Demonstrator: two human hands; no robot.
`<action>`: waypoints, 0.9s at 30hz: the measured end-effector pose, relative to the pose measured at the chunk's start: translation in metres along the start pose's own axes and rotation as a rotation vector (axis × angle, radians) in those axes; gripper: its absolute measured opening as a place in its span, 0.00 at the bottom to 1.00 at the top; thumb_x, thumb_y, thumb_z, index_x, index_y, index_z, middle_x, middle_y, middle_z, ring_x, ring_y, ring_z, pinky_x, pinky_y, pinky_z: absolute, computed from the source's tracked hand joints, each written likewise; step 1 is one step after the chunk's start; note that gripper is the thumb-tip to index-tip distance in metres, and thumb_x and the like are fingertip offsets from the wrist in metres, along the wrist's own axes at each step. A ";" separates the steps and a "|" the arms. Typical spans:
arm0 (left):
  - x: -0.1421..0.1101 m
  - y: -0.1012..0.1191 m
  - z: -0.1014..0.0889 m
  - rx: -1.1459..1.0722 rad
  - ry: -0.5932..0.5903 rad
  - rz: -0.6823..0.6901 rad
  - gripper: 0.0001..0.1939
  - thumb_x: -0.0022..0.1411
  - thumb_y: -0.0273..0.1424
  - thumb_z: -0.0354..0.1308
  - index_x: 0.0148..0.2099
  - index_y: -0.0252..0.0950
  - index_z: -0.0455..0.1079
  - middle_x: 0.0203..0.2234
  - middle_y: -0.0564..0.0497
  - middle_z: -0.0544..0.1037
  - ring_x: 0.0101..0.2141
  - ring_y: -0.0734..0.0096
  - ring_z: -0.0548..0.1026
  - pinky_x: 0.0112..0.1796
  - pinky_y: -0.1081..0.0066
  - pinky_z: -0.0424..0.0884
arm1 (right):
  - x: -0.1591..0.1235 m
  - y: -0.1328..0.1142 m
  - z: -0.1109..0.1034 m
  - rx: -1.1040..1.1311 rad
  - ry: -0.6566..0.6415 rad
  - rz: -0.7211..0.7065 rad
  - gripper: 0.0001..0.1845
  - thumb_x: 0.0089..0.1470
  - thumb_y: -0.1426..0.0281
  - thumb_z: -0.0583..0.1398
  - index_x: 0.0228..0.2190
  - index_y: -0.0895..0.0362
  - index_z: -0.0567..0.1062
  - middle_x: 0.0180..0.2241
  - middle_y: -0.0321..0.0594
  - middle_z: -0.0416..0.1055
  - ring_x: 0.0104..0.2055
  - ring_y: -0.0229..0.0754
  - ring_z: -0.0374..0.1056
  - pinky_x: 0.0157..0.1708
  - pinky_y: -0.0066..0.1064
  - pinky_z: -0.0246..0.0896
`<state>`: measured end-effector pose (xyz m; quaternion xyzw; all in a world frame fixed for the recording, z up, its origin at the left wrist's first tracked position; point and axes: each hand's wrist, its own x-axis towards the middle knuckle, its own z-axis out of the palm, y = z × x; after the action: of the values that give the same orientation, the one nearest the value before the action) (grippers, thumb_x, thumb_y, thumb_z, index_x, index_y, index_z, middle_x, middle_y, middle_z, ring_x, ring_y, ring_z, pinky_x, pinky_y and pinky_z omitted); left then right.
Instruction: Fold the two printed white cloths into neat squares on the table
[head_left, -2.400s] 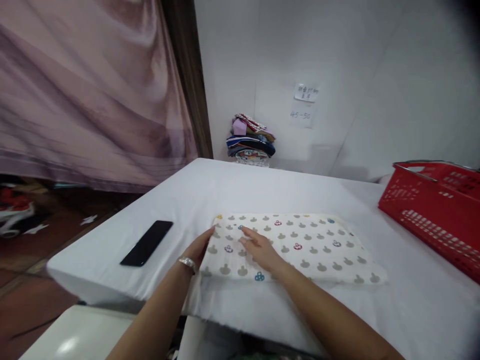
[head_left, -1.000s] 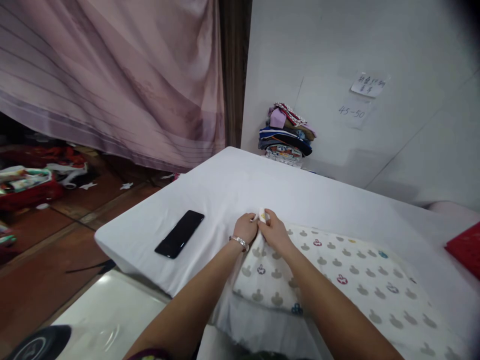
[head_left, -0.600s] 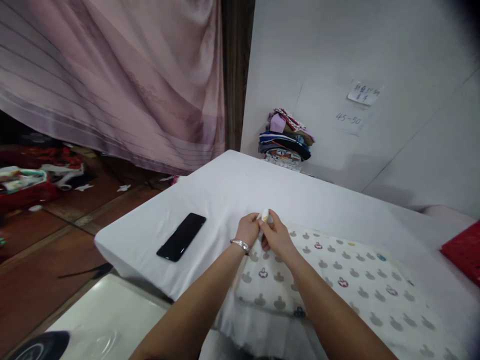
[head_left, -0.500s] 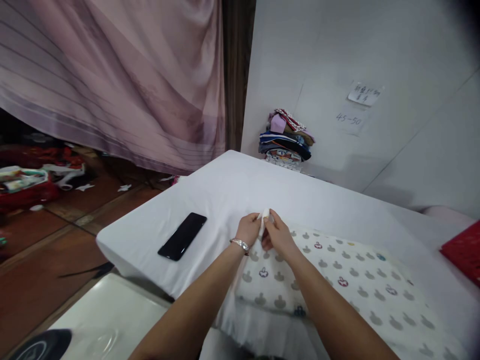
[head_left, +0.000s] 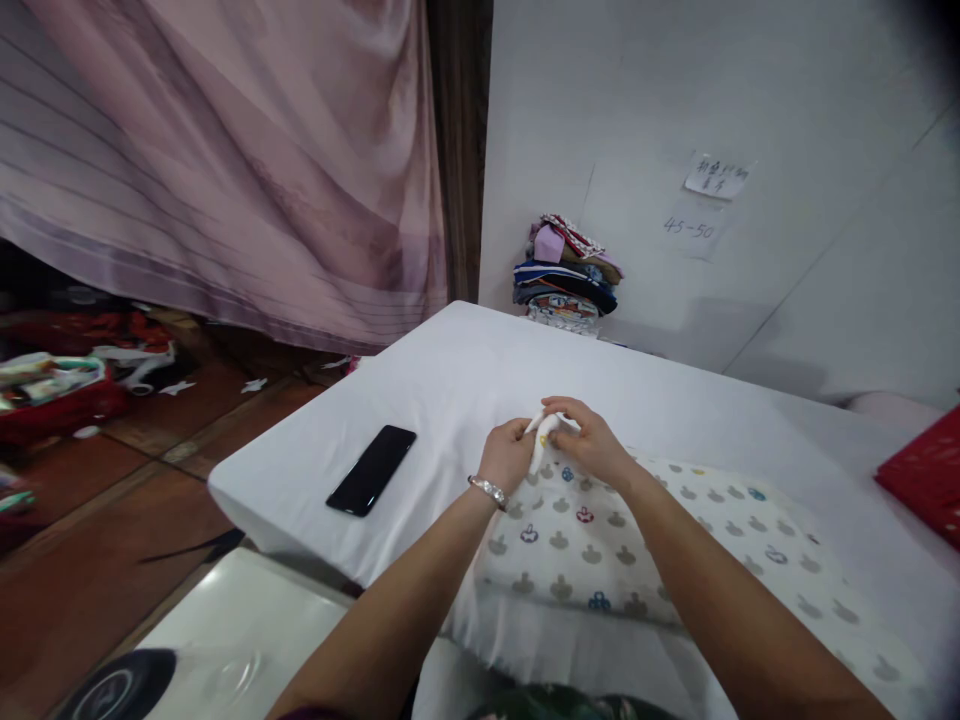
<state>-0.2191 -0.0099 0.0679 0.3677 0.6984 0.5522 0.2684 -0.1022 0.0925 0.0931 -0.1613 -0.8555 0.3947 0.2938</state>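
Note:
A white cloth (head_left: 592, 540) printed with grey, blue and red mushroom-like shapes lies spread over the white-covered table. Its far left corner is lifted and bunched between my two hands. My left hand (head_left: 507, 452), with a bracelet at the wrist, pinches the left side of that corner. Close on the right, my right hand (head_left: 587, 440) curls over the same fold, thumb and fingers gripping it. A small yellow mark shows on the raised fabric. The fingertips are partly hidden by the folds.
A black phone (head_left: 372, 470) lies left of the cloth on the white table (head_left: 450, 370). Folded clothes (head_left: 566, 275) are stacked by the wall. A red object (head_left: 926, 480) is at the right edge. A pale stool-like surface (head_left: 247, 620) stands front left, and a pink curtain (head_left: 300, 160) hangs behind.
My right hand has shifted to the right and slightly up, opening out the bunched corner. More of the printed cloth shows between my arms. The view has turned slightly.

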 end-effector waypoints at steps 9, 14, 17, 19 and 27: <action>0.000 0.004 0.002 -0.070 0.009 -0.031 0.14 0.52 0.32 0.53 0.39 0.35 0.76 0.26 0.53 0.77 0.26 0.74 0.70 0.26 0.77 0.64 | 0.002 -0.011 -0.014 -0.032 -0.122 0.156 0.17 0.45 0.72 0.56 0.40 0.53 0.72 0.37 0.36 0.72 0.38 0.40 0.66 0.39 0.32 0.60; -0.001 0.007 0.002 -0.076 -0.015 0.031 0.15 0.53 0.32 0.52 0.40 0.36 0.76 0.26 0.53 0.77 0.27 0.73 0.71 0.27 0.76 0.65 | 0.022 -0.004 -0.019 -0.142 -0.143 0.090 0.20 0.41 0.72 0.60 0.41 0.55 0.73 0.42 0.40 0.71 0.43 0.41 0.65 0.42 0.33 0.59; -0.001 0.009 0.001 -0.063 -0.042 0.078 0.15 0.54 0.32 0.51 0.41 0.36 0.75 0.28 0.53 0.77 0.29 0.72 0.72 0.29 0.76 0.66 | 0.028 -0.004 -0.023 -0.069 -0.204 0.155 0.25 0.40 0.71 0.62 0.44 0.55 0.72 0.46 0.40 0.70 0.47 0.43 0.64 0.46 0.34 0.57; -0.003 0.010 0.001 -0.044 -0.049 0.099 0.15 0.55 0.33 0.51 0.41 0.36 0.75 0.29 0.53 0.78 0.30 0.72 0.72 0.30 0.76 0.66 | 0.031 -0.007 -0.026 -0.014 -0.296 0.215 0.20 0.40 0.71 0.61 0.40 0.55 0.75 0.41 0.38 0.73 0.42 0.42 0.66 0.44 0.33 0.59; -0.032 -0.024 -0.018 0.166 -0.199 -0.140 0.10 0.49 0.36 0.55 0.28 0.35 0.71 0.20 0.54 0.73 0.25 0.72 0.69 0.24 0.76 0.62 | 0.035 -0.008 -0.029 -0.034 -0.323 0.215 0.10 0.40 0.73 0.59 0.30 0.57 0.74 0.28 0.34 0.71 0.31 0.37 0.65 0.35 0.29 0.59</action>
<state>-0.2200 -0.0488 0.0482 0.3922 0.7356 0.4332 0.3428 -0.1115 0.1221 0.1270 -0.1914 -0.8760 0.4299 0.1060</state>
